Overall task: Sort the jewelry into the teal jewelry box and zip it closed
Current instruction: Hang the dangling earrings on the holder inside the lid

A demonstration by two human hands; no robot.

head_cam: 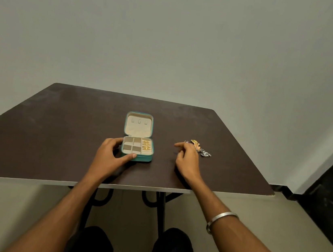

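The teal jewelry box point(137, 147) lies open on the dark table point(55, 128), lid flat behind its tray. The left hand point(110, 156) steadies it, fingers curled on the box's left wall and thumb pressed to the near corner. Gold pieces point(146, 145) sit in the tray's right compartment, on the far side from that hand. The right hand point(187, 157) hovers loosely curled, holding nothing I can make out. Just beyond its fingertips lies a small heap of loose jewelry point(199, 148).
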